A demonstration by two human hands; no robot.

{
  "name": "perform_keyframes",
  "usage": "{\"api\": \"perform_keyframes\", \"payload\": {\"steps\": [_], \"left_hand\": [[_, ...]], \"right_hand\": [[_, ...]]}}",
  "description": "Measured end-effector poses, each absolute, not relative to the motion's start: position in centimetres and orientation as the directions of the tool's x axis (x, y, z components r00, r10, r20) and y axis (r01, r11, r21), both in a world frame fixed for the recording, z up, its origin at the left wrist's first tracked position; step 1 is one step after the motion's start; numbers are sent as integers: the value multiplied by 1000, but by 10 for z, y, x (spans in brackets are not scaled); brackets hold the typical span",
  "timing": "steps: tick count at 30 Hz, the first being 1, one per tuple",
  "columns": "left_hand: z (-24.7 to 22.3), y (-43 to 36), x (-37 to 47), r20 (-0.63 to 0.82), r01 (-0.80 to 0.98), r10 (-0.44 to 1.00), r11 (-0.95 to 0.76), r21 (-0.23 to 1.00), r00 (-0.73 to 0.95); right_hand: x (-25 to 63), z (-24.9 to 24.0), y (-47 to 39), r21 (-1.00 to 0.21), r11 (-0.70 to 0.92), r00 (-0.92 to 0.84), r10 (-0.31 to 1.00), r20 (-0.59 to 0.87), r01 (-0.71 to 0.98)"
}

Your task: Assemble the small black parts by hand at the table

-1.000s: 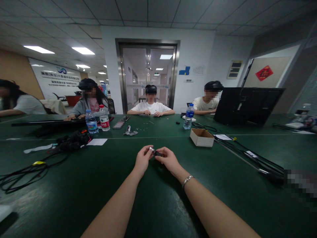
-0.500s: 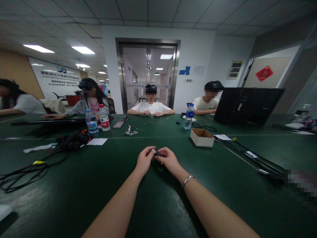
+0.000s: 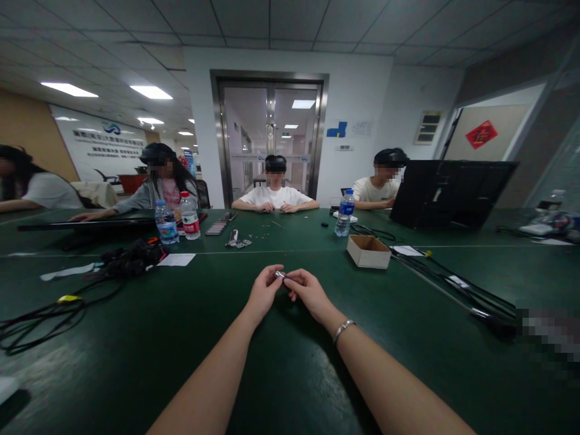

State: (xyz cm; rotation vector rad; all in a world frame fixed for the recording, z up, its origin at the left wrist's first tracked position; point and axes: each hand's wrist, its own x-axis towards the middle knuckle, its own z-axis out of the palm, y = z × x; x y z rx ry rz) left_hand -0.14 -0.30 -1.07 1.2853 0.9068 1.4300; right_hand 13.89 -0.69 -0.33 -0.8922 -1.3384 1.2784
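Observation:
Above the green table (image 3: 290,374), my left hand (image 3: 263,295) and my right hand (image 3: 312,292) meet in front of me. Between their fingertips is a small object (image 3: 280,275) with a shiny silver end and a dark part; its exact kind is too small to make out. The fingers of my left hand are closed round the silver end. My right hand pinches the dark end, which its fingers mostly hide. A metal bracelet (image 3: 343,331) sits on my right wrist.
An open cardboard box (image 3: 368,254) stands to the right, near a water bottle (image 3: 345,214). Black cables (image 3: 453,284) run along the right; a cable bundle (image 3: 129,260) and two bottles (image 3: 189,217) are left. Silvery scraps (image 3: 238,241) lie ahead. Several people sit around.
The small object has turned slightly between my fingertips, showing more silver and less of its dark part. Both hands stay in nearly the same place.

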Motion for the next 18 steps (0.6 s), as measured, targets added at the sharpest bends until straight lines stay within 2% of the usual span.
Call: {"api": "perform_keyframes", "payload": {"steps": [4,10,18], "left_hand": [[-10,-5,-2,231,-175,973,-225,959,16],[-8,-5,-2,207,-265,978,-189,945,40],[-12,-3,-3,179,-155,982,-186,970,-58]], "right_hand": [[139,-4,-5,-979,155,-203,962,181,-135],[140,-6,-5,-981,148,-212,962,172,-127],[139,-6,-4,-983,139,-213,963,162,-122]]}}
